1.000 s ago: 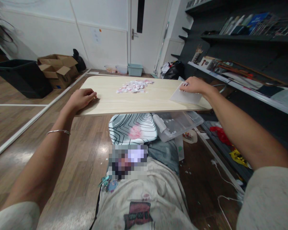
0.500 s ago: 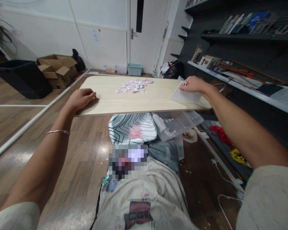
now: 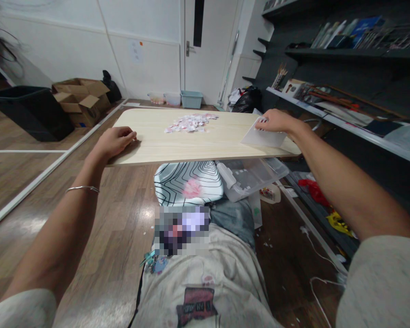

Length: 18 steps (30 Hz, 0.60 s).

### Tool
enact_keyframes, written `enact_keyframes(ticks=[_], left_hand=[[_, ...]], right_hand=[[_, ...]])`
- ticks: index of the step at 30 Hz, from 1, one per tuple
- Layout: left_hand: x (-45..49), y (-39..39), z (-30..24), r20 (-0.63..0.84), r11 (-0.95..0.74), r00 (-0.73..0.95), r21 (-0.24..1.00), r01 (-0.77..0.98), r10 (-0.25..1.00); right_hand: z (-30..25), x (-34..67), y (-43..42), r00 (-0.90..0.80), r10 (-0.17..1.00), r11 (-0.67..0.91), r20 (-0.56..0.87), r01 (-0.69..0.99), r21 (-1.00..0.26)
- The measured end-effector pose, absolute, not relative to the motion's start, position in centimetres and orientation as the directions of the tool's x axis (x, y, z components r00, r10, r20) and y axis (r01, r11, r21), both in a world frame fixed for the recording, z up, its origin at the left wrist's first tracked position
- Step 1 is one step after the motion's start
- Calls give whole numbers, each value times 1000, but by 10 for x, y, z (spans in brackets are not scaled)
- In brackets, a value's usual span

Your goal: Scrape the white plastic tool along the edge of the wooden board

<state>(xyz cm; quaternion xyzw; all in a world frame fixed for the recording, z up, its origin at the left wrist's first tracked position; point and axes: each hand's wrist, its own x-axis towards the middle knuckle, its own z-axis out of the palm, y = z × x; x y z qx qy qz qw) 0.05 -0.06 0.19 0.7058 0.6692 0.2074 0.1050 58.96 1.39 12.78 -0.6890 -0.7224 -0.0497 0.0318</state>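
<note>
While the left hand (image 3: 114, 140) is curled loosely with its fingers resting on the near left edge of the bench (image 3: 164, 145), a white sheet (image 3: 263, 136) is pinched at its top edge by the right hand (image 3: 275, 121) at the bench's near right corner. A pile of paper scraps (image 3: 190, 122) is seen toward the far middle of the bench, well apart from both hands. Below the bench's near edge, a patterned cushion (image 3: 187, 182) and a clear plastic bin (image 3: 251, 176) are seen on the floor.

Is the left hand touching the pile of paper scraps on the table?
No, the left hand rests at the table's near-left edge, apart from the paper scraps.
</note>
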Motion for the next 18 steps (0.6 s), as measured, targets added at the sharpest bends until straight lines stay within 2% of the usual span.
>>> enact_keyframes(ticks=[18], left_hand=[[0, -3, 3, 146, -79, 13, 454, 888, 989]], right_hand=[[127, 596, 21, -28, 995, 25, 91, 999, 35]])
